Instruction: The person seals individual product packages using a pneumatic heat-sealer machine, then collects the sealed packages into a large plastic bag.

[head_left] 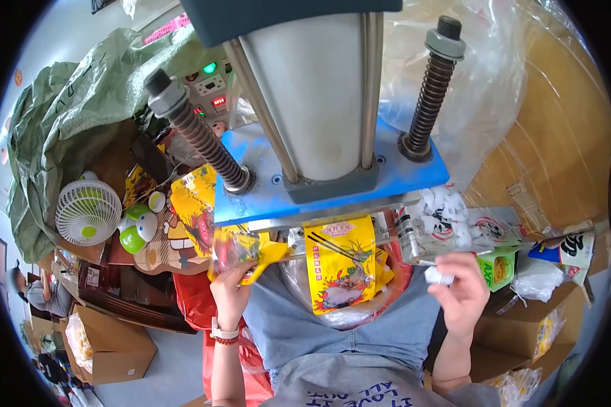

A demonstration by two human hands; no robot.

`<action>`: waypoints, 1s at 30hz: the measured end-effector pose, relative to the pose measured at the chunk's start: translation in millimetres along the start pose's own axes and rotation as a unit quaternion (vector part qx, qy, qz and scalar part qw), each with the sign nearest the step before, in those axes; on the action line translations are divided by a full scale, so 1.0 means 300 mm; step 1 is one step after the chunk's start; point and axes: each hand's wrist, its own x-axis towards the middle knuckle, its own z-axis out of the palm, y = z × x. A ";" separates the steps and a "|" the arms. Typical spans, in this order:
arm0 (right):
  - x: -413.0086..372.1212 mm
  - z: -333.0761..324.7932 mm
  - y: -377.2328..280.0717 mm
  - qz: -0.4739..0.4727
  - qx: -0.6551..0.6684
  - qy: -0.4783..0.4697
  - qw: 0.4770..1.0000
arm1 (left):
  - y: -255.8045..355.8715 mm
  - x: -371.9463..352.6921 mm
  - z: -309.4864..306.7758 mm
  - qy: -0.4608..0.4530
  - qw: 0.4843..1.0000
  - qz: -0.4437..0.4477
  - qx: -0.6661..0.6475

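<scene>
My left hand [229, 290] is closed on a yellow printed pouch [270, 254], just left of the press; part of the pouch is smeared by motion. In the fingers of my right hand [463, 290] is a small white cap-like piece [438, 276], pinched between thumb and fingertips. Between the hands, another yellow pouch [341, 268] with a chopstick picture hangs upright at the front of the press [332, 178]. Close to my right hand lies a pile of small white pieces [445, 211] with dark marks, partly in a clear bag. More yellow pouches [195, 197] lie at the left.
Two spring-loaded posts [438, 88] rise from the blue press plate. A small fan [88, 211] and a green-and-white object stand left. A green basket [500, 268] and open cardboard boxes [112, 346] stand around. Another person [41, 292] sits far left.
</scene>
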 end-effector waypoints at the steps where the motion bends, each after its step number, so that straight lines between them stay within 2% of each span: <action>1: -0.014 0.008 -0.037 -0.033 -0.062 -0.014 0.997 | 0.057 -0.012 -0.011 0.019 0.997 -0.062 -0.051; 3: -0.007 0.069 -0.113 -0.136 -0.107 -0.057 0.983 | 0.150 -0.021 -0.027 0.066 0.995 -0.014 -0.070; 5: 0.003 0.165 -0.114 -0.196 -0.120 -0.115 0.966 | 0.261 -0.024 -0.045 0.090 0.993 0.060 -0.053; 8: -0.003 0.250 -0.061 -0.224 -0.155 -0.235 0.933 | 0.369 -0.041 -0.078 0.052 0.986 0.158 -0.027; 10: -0.005 0.210 -0.116 -0.315 -0.163 -0.256 0.899 | 0.421 -0.044 -0.124 0.000 0.978 0.202 -0.054; 13: -0.001 0.162 -0.142 -0.293 -0.102 -0.248 0.918 | 0.470 -0.045 -0.147 -0.086 0.948 0.188 -0.241; 14: 0.008 0.155 -0.143 -0.272 -0.075 -0.235 0.930 | 0.471 -0.052 -0.104 -0.083 0.950 0.180 -0.241; 16: 0.035 0.163 -0.093 -0.154 -0.134 -0.196 0.959 | 0.468 -0.057 -0.005 -0.190 0.957 0.017 -0.218; 17: 0.050 0.167 -0.077 -0.105 -0.181 -0.167 0.963 | 0.433 -0.053 0.084 -0.237 0.919 -0.109 -0.295; 19: 0.058 0.107 -0.046 -0.081 -0.182 -0.103 0.974 | 0.460 0.010 0.152 -0.160 0.814 -0.272 -0.488; 20: 0.059 0.073 -0.048 -0.068 -0.188 -0.062 0.978 | 0.432 0.044 0.184 -0.174 0.767 -0.322 -0.526; 23: 0.116 0.021 0.008 -0.048 -0.326 0.036 0.943 | 0.418 0.152 0.202 -0.161 0.686 -0.358 -0.612; 24: 0.139 0.029 0.077 -0.027 -0.423 0.031 0.905 | 0.411 0.165 0.213 -0.160 0.686 -0.360 -0.612; 26: 0.108 0.020 0.294 -0.025 -0.509 -0.060 0.858 | 0.404 0.185 0.227 -0.136 0.659 -0.360 -0.646; 27: 0.095 0.016 0.280 0.014 -0.456 -0.084 0.886 | 0.400 0.187 0.231 -0.139 0.666 -0.358 -0.640; 28: 0.091 0.015 0.259 0.011 -0.455 -0.087 0.886 | 0.389 0.194 0.238 -0.134 0.666 -0.358 -0.640; 30: 0.052 0.015 0.208 0.102 -0.424 -0.154 0.887 | 0.359 0.182 0.241 -0.178 0.671 -0.353 -0.627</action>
